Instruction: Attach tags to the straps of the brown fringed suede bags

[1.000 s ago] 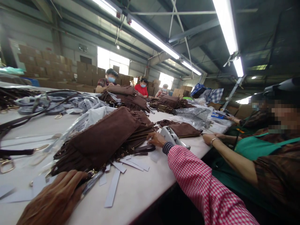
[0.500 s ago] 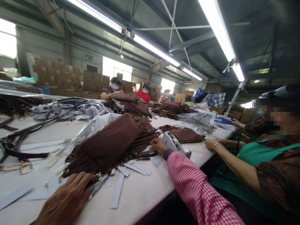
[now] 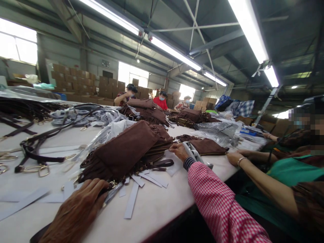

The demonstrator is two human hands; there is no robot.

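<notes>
My left hand (image 3: 78, 204) is closed around a dark brown strap (image 3: 39, 233). One end shows behind my wrist, and a gold clasp with a plastic-wrapped piece (image 3: 111, 193) juts out past my fingers. My right hand (image 3: 180, 152) is beside a grey tape dispenser (image 3: 193, 153), fingertips pinched on clear tape (image 3: 172, 164) that hangs down as a see-through film. Between my hands lies a stack of brown fringed bags (image 3: 121, 145) with zips along their edges. White paper strips (image 3: 131, 200) lie scattered in front of it.
Loose dark straps with gold clasps (image 3: 43, 158) and plastic-wrapped coiled straps (image 3: 88, 114) lie on the left. At right, a co-worker's hands (image 3: 235, 158) touch another brown bag (image 3: 209, 146). More bag piles (image 3: 144, 109) and people are farther back. The table edge (image 3: 174, 216) runs close by.
The whole view has shifted, so things on the table appear farther right. The clear film now reaches up to my right fingertips. My left hand keeps its hold on the strap.
</notes>
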